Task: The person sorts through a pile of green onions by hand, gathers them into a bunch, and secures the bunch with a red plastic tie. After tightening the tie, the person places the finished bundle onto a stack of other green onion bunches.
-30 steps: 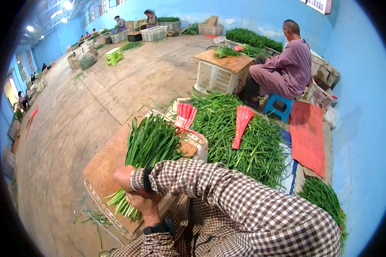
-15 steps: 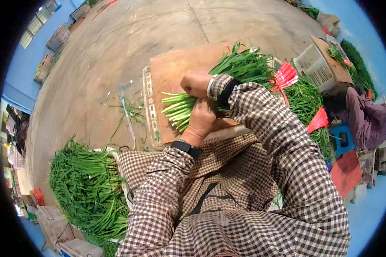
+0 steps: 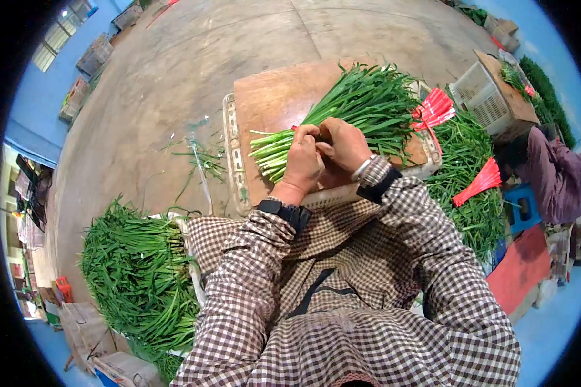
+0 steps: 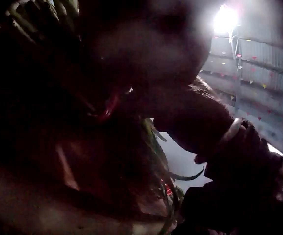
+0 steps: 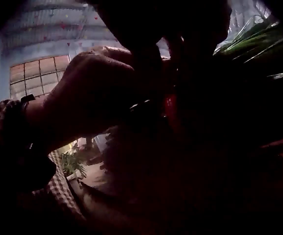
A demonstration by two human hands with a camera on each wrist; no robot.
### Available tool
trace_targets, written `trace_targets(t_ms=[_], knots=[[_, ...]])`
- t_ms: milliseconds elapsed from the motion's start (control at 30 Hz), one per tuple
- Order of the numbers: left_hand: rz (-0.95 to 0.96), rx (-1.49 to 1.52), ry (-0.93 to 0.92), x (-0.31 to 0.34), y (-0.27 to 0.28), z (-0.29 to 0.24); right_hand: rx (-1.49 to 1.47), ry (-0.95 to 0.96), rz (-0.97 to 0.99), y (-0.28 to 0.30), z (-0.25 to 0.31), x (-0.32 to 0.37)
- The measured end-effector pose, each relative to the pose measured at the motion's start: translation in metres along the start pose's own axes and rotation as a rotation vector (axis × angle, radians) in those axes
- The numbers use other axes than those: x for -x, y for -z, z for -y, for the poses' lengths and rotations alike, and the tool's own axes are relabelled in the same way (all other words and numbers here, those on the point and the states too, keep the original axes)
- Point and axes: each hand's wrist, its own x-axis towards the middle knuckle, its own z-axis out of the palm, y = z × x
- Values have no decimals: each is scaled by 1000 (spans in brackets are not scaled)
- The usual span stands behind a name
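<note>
A bundle of long green-leaved stalks (image 3: 365, 97) lies across a brown board (image 3: 274, 97) in the head view, its pale stem ends to the left. Around the stems a bit of red tie (image 3: 295, 128) shows beside the left fingers. The left hand (image 3: 303, 161) and right hand (image 3: 347, 148) meet over the near side of the bundle, fingers curled and pinching at the tie. Both wrist views are very dark; red strip (image 4: 109, 105) shows in the left one, and red strip (image 5: 169, 105) near the left hand (image 5: 90, 81) in the right one. The fingertips are mostly hidden.
Red strips (image 3: 436, 108) lie at the board's right end, more red strips (image 3: 478, 182) on a loose green heap (image 3: 461, 216). Another green pile (image 3: 139, 277) stands at left. A seated person (image 3: 555, 177) and a crate (image 3: 481, 97) are at right.
The head view has swung downward from the room. The right hand has moved from the stems to the right side of the left hand, and the red tie has come into sight.
</note>
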Motion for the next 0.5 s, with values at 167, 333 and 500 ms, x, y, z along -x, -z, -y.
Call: trace_targets(t_ms=[167, 333, 500], knots=[[31, -145, -11, -7, 4, -2, -98, -140, -110, -8, 7, -3], [34, -88, 63, -8, 8, -3, -67, -207, -145, -11, 10, -3], [-141, 63, 230, -18, 13, 5, -58, -132, -100, -14, 5, -5]])
